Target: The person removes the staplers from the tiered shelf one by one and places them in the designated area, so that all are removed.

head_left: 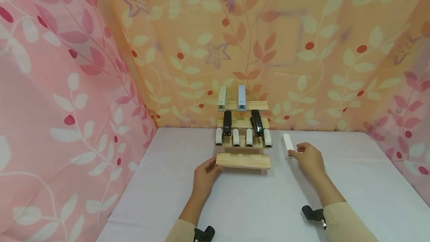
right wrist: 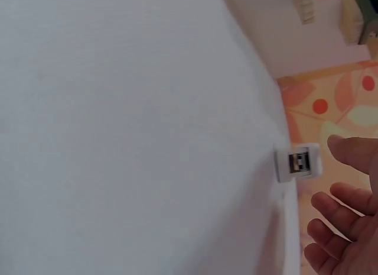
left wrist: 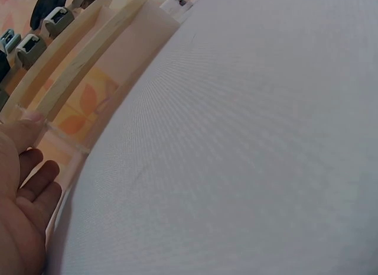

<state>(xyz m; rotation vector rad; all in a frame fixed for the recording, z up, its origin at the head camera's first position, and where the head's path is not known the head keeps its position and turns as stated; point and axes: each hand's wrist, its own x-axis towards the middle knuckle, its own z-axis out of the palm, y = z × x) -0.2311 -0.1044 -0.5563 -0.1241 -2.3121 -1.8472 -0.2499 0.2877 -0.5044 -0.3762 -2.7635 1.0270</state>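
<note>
A tiered wooden rack (head_left: 243,161) stands on the white table. My left hand (head_left: 205,178) holds the left end of its lowest plank; the left wrist view shows the thumb on the plank's end, other fingers loosely bent below. To the right of the rack, a white stapler (head_left: 287,145) lies on the table. My right hand (head_left: 310,161) is beside this stapler, thumb nearest to it. In the right wrist view, the stapler's (right wrist: 300,162) front end faces the camera, and the spread thumb (right wrist: 348,152) and relaxed fingers are not closed round it.
A pale green stapler (head_left: 222,97) and a light blue stapler (head_left: 242,97) sit on the top tier. Below are black staplers (head_left: 256,123), then several small white staplers (head_left: 236,137). Patterned curtains (head_left: 201,47) enclose the table's back and sides.
</note>
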